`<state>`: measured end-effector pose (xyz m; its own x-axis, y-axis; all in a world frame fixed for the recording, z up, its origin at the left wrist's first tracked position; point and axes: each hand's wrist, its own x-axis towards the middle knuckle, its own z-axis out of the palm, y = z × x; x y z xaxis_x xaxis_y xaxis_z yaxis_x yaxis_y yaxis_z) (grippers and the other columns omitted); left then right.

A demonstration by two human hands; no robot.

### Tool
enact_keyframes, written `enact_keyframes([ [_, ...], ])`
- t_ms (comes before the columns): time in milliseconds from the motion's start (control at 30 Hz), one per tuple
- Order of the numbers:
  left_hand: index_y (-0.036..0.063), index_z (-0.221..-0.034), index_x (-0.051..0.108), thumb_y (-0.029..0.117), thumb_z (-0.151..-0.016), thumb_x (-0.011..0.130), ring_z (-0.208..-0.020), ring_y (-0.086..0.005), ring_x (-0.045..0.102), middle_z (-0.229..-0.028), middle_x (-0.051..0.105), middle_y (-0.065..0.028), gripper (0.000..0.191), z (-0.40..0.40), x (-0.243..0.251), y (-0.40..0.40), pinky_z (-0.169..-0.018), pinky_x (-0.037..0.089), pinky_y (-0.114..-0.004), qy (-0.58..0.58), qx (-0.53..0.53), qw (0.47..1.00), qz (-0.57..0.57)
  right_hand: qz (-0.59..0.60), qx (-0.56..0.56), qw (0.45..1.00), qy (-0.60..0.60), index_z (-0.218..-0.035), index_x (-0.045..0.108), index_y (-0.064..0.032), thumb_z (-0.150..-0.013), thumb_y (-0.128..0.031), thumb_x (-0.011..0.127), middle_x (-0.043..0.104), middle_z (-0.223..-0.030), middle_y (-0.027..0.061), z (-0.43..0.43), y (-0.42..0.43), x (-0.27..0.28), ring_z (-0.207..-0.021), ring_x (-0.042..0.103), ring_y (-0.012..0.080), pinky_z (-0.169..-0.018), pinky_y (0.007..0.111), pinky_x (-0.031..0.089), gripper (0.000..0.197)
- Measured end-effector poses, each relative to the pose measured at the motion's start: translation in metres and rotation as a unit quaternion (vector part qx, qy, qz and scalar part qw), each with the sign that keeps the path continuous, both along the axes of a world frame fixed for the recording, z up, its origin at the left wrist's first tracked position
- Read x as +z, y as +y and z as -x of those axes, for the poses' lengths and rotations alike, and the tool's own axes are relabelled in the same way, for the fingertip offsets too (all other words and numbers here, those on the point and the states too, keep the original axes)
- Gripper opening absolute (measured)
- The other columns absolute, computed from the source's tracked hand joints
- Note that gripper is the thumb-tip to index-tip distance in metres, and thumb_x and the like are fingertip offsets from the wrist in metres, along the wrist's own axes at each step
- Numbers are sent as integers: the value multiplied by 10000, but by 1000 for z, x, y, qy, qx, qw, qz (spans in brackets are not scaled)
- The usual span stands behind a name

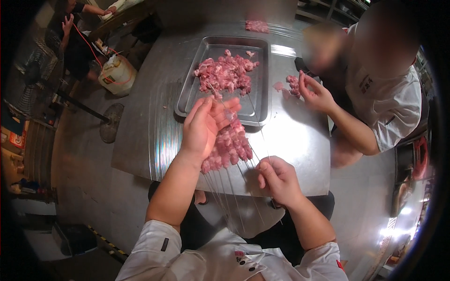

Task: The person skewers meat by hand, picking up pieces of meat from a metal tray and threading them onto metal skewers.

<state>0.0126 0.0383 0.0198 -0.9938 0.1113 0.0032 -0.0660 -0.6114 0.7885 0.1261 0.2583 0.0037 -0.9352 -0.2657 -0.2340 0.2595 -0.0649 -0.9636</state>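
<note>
My right hand (279,177) pinches a thin metal skewer (254,151) near the table's front edge. This skewer slants up past my left hand, with a piece of meat (230,114) near the fingers. A second bare skewer (255,108) runs from the tray to my right hand. My left hand (205,124) is over the tray's near edge, palm turned up and fingers curved; whether it grips anything is unclear. Below it lie several skewers of raw meat (228,147), their bare ends past the table edge. Cut raw meat (225,73) is heaped in the metal tray (181,105).
Many bare skewers (160,130) lie left on the metal table (135,151). Filled skewers (256,26) lie at the far side. A co-worker's hand (316,93) is near meat pieces (293,86) at right. A fan (33,80) and white container (117,77) stand at left.
</note>
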Motion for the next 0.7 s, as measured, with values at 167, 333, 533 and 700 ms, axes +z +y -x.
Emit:
enact_keyframes([
  [167, 11, -1227, 579, 412, -1070, 359, -1220, -359, 587, -1357, 555, -275, 484, 3, -3, -1, -1026, 480, -448, -73, -123, 987, -75, 11, -6, 1000, -2, -1010, 601, -16, -1053, -203, 522, 582, -706, -24, 0, 0, 0, -634, 496, 35, -584, 190, 406, 208],
  [333, 11, -1255, 574, 386, -1070, 393, -1217, -292, 594, -1327, 599, -187, 456, 12, 1, -5, -1014, 504, -404, -59, -42, 988, -134, 5, 14, 999, -34, -998, 602, -23, -1052, -214, 525, 580, -701, -28, 0, 2, -2, -621, 487, 35, -571, 192, 402, 214],
  [533, 35, -1270, 570, 327, -1040, 517, -1144, -241, 632, -1225, 655, -145, 376, 13, 2, -17, -957, 531, -359, -37, 43, 989, -137, -4, 21, 999, -40, -999, 600, -20, -1052, -212, 523, 582, -699, -24, 0, -1, 2, -623, 500, 39, -573, 197, 413, 213],
  [700, 37, -1291, 557, 327, -1040, 521, -1100, -230, 651, -1215, 652, -149, 385, 9, 5, -18, -924, 554, -346, 6, 65, 996, -60, -10, 22, 999, -32, -1007, 602, -17, -1053, -210, 525, 587, -704, -20, -2, -3, -1, -631, 511, 43, -585, 200, 422, 212],
])
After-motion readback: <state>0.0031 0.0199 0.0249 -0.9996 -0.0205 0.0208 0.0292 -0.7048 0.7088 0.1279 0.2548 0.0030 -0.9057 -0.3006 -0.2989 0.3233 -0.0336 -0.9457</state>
